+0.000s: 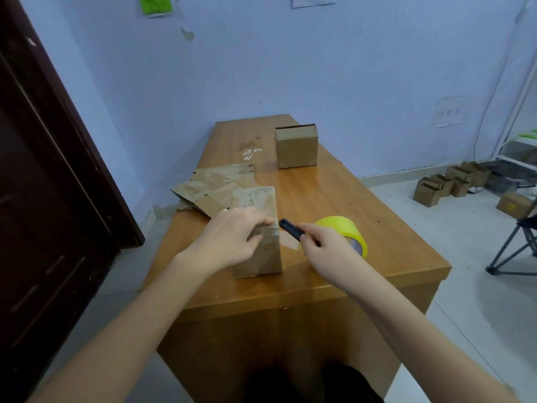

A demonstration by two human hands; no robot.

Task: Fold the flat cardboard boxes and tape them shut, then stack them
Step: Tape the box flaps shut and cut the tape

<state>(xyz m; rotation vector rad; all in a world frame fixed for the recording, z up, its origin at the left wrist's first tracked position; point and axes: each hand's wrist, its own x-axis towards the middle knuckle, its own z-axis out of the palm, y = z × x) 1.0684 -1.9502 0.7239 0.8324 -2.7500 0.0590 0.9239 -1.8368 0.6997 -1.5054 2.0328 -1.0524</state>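
Observation:
A folded cardboard box (258,228) stands near the front of the wooden table (334,193), with clear tape across its top. My left hand (229,237) rests on the box's near top edge, its fingers curled over the corner and holding the tape down. My right hand (325,247) grips a black utility knife (292,229), whose tip points at the box's right top corner. A yellow tape roll (347,232) lies just behind my right hand. Flat cardboard boxes (212,187) lie in a heap behind the box. A second folded box (296,146) stands farther back.
A dark door (43,170) stands to the left of the table. Several small cardboard boxes (453,181) sit on the floor at the right, by a white rack (520,146). A folding chair (517,245) stands at the right edge.

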